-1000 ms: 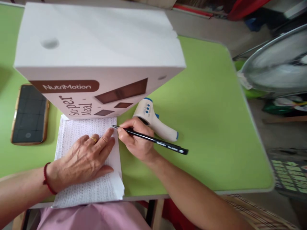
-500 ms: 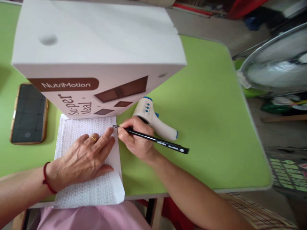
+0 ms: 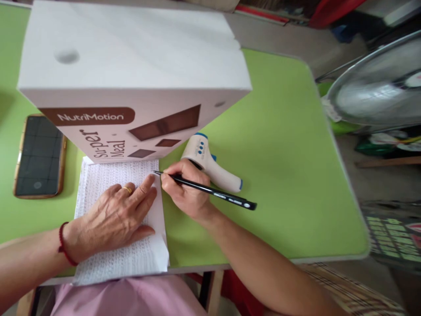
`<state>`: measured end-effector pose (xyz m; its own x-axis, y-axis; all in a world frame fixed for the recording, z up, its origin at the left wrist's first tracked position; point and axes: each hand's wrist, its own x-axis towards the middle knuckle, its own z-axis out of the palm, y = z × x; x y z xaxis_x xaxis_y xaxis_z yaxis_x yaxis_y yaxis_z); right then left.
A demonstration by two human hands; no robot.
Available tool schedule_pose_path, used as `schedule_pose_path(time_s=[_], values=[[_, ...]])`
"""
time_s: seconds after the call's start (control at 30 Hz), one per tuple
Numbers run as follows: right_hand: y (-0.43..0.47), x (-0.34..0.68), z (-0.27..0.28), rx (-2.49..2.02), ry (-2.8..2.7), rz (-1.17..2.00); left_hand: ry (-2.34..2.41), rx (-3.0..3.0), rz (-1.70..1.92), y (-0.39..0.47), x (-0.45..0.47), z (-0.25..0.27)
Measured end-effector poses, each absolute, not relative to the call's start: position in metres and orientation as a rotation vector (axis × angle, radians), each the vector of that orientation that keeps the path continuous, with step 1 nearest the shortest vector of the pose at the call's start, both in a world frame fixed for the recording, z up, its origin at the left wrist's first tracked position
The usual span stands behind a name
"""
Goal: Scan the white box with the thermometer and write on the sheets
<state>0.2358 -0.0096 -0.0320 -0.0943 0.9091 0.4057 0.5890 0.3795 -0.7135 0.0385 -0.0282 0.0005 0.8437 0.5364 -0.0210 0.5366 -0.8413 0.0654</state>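
My right hand [image 3: 187, 186] is closed around a black pen [image 3: 217, 193], whose tip meets the right edge of a sheet of paper [image 3: 131, 263] densely covered in handwriting. Flat on that sheet lies my left hand [image 3: 118, 210], fingers stretched out, with a ring and a red bracelet; its index fingertip is close to the pen tip. Behind the paper stands a tall white box [image 3: 131, 61] printed "NutriMotion", at the sheet's far edge. Just beyond my right hand, a white and blue infrared thermometer [image 3: 210, 164] rests on its side, partly hidden by the hand.
A phone [image 3: 39, 156] in a brown-edged case lies on the green table [image 3: 289, 175], left of the box. Off the table's right edge stands a fan [image 3: 378, 87]. Below it on the right is a dark item with green lettering [image 3: 391, 237].
Both hands and the pen hold nearly the same pose. The view has shifted very slightly, and the paper's near right corner sits a little differently.
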Motion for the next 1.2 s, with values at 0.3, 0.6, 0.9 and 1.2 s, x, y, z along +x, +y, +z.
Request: schedule_pose_path(time_s=[0.3, 0.6, 0.9, 1.2], values=[[-0.0099, 0.2362, -0.0313, -1.331, -1.805, 0.448, 0.864, 2.96, 0.011, -0.0285, 0.038, -0.001], [-0.0099, 0.2384, -0.0338, -1.324, -1.744, 0.459, 0.865, 2.964, 0.005, -0.0284, 0.0379, 0.0006], [-0.0088, 0.2367, -0.032, -1.341, -1.78, 0.45, 0.861, 2.955, 0.0, -0.0273, 0.0383, 0.0003], [-0.0085, 0.2369, -0.0317, -1.283, -1.766, 0.459, 0.858, 2.971, 0.029, -0.0274, 0.0376, -0.001]])
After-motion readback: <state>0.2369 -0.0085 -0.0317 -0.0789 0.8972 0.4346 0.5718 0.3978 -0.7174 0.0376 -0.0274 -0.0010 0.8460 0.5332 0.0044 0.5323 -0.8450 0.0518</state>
